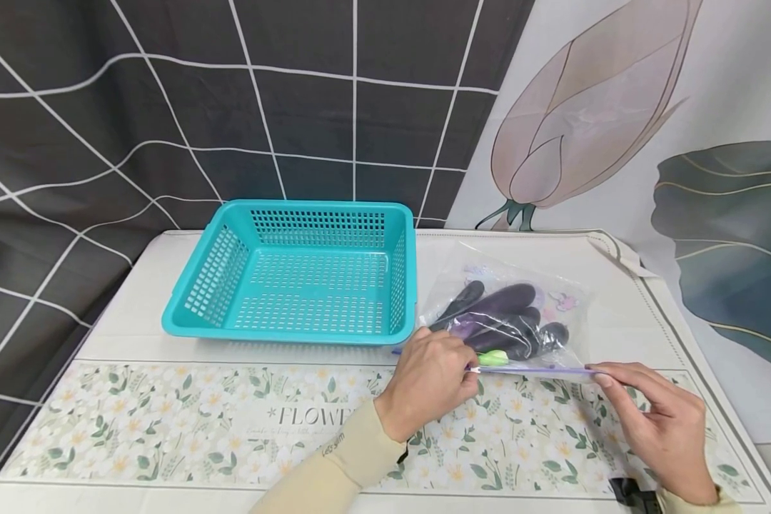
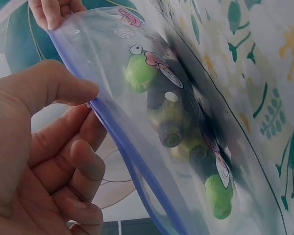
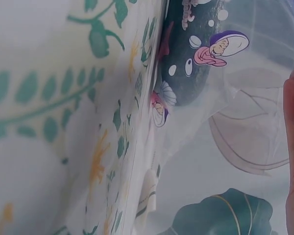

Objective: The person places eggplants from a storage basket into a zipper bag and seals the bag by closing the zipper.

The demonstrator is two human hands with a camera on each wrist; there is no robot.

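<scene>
A clear zip bag (image 1: 578, 335) printed with cartoon figures lies on the table, with several dark purple eggplants (image 1: 504, 303) inside. Their green stem ends (image 2: 218, 197) point toward the bag's purple zip strip (image 1: 540, 370). My left hand (image 1: 427, 378) pinches this strip between thumb and index finger, right by a small white slider (image 1: 475, 370); its other fingers are loosely curled. At the strip's right end, my right hand (image 1: 664, 421) pinches the bag's corner with thumb and forefinger. The strip runs straight between both hands.
Left of the bag stands a turquoise perforated basket (image 1: 289, 337), with nothing in it. A pale cloth with a floral band (image 1: 199, 428) covers the table. Behind hang a dark grid-patterned curtain (image 1: 308, 121) and a flower-printed cloth (image 1: 475, 193).
</scene>
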